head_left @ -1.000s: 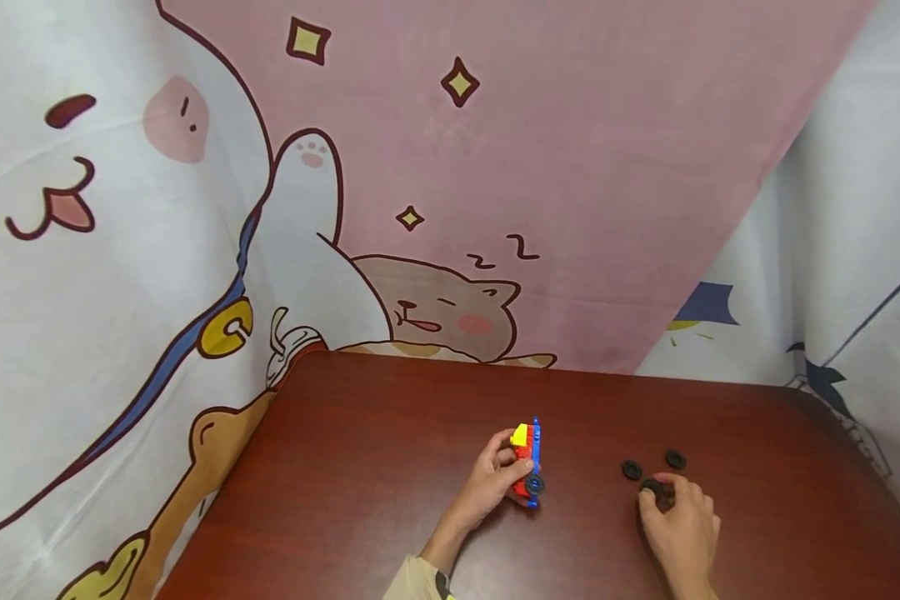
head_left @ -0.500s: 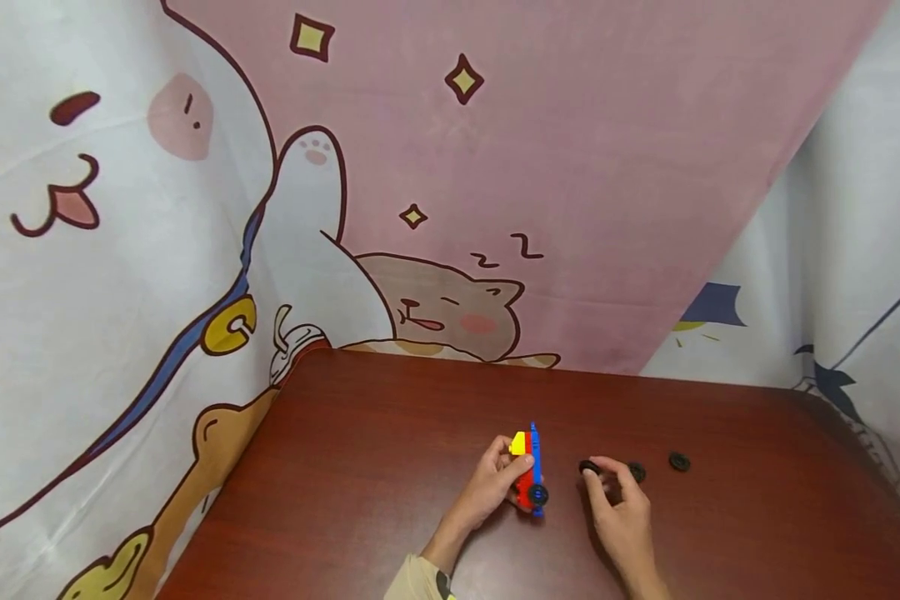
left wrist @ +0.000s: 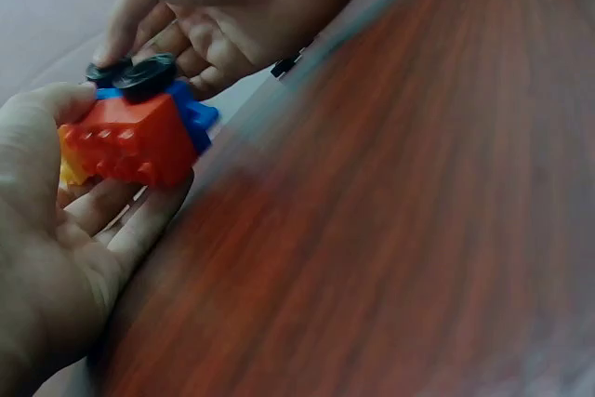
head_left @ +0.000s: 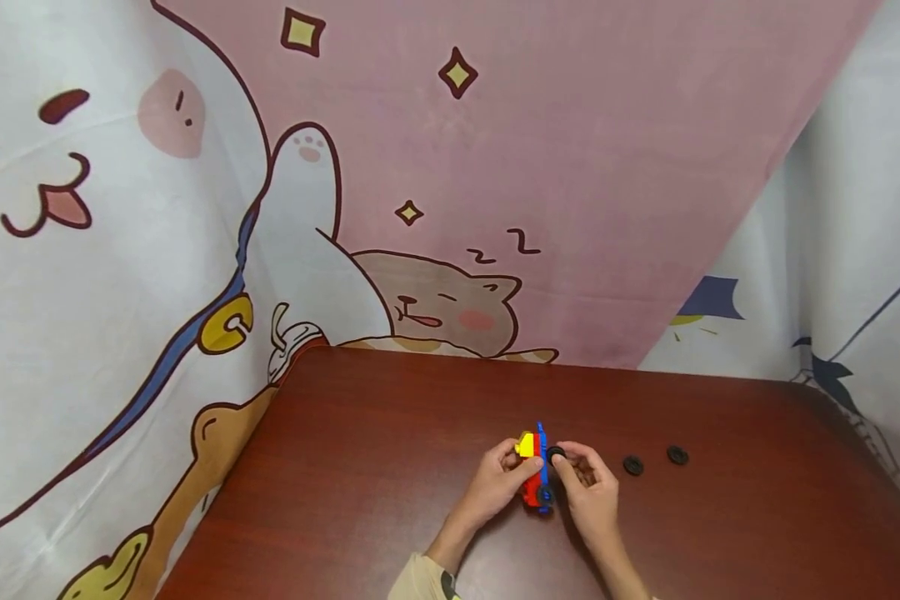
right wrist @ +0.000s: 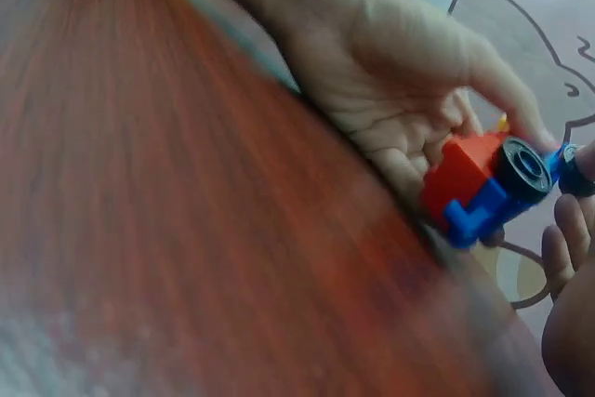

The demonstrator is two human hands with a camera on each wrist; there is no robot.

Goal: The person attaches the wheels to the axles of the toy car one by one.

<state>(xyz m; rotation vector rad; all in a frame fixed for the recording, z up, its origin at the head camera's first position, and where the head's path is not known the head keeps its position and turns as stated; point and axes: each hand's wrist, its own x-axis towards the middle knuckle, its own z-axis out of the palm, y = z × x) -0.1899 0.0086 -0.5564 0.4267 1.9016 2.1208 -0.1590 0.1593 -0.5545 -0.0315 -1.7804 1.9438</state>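
My left hand holds a toy car of red, blue and yellow building blocks by its sides, the blue underside turned to the right. One black wheel sits on the blue base, at the end nearer me. Between thumb and fingers my right hand pinches another black wheel, close against the blue base at the car's farther end. Whether that wheel touches the axle cannot be told. In the left wrist view the studded red block faces the camera, and the left fingers support it from below.
Two loose black wheels, a nearer one and a farther one, lie on the dark red-brown table to the right of my hands. A printed cloth with cartoon cats hangs behind the table.
My right hand has picked a black wheel off the table on the right and carried it left to the toy car. The left hand keeps its hold, with the car shifted slightly.
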